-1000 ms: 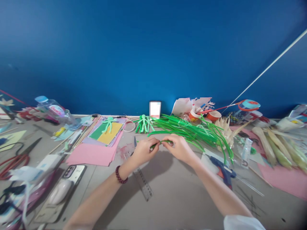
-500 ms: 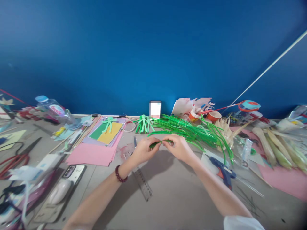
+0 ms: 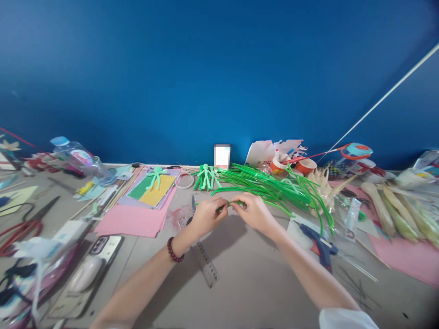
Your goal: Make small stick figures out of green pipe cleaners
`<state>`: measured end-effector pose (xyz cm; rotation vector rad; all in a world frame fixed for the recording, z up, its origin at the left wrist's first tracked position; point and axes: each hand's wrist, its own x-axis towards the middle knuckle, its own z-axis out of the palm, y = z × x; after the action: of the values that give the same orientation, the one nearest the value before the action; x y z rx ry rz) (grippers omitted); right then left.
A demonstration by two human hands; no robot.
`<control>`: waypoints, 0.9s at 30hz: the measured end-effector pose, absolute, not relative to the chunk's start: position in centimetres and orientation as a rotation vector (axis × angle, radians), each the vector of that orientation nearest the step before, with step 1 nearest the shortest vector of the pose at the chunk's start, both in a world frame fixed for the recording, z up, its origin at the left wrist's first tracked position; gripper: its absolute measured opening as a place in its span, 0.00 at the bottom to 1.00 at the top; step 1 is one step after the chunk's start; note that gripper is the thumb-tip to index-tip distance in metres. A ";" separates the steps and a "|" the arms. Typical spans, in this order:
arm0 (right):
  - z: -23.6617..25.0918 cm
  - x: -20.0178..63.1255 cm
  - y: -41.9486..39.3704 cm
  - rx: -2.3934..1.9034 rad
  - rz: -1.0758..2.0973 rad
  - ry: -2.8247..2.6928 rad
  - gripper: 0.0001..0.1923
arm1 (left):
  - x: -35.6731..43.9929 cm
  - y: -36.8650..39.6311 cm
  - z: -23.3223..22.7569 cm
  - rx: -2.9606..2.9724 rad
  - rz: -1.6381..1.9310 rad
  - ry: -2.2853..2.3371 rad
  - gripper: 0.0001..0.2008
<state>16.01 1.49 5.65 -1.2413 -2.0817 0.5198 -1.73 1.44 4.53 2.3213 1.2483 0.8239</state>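
My left hand [image 3: 209, 214] and my right hand [image 3: 252, 211] meet above the middle of the table, fingers pinched. Between them runs a green pipe cleaner [image 3: 234, 202], mostly hidden by the fingers. Just beyond lies a loose bundle of long green pipe cleaners [image 3: 270, 183]. Several small green pipe-cleaner figures [image 3: 206, 177] stand together at the back, left of the bundle. Another light green figure [image 3: 156, 177] rests on the coloured sheets to the left. Below my left wrist, a clear ruler [image 3: 206, 265] lies flat, partly covered by the arm.
Pink paper [image 3: 130, 221], a phone [image 3: 103, 249] with a mouse [image 3: 85, 274] on its left, and red-handled scissors [image 3: 24, 233] lie on the left. At right are a blue glue gun [image 3: 317, 242] and corn husks [image 3: 394, 212]. A blue wall [image 3: 219, 82] rises behind.
My left hand has shifted slightly right and its wrist a little lower. Both hands keep their pinch on the green pipe cleaner.
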 end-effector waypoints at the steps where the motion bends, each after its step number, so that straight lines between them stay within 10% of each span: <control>1: 5.6 16.0 1.5 -1.239 0.517 -2.082 0.06 | -1.7 1.4 4.5 2.324 0.827 1.250 0.09; 27: 5.6 17.0 2.5 -1.231 0.504 -2.110 0.08 | -1.6 1.7 3.9 2.892 0.424 1.330 0.08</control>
<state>16.99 2.50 5.57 -1.2312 -2.1103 0.5044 -1.65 1.70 3.89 2.8921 1.3302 0.4239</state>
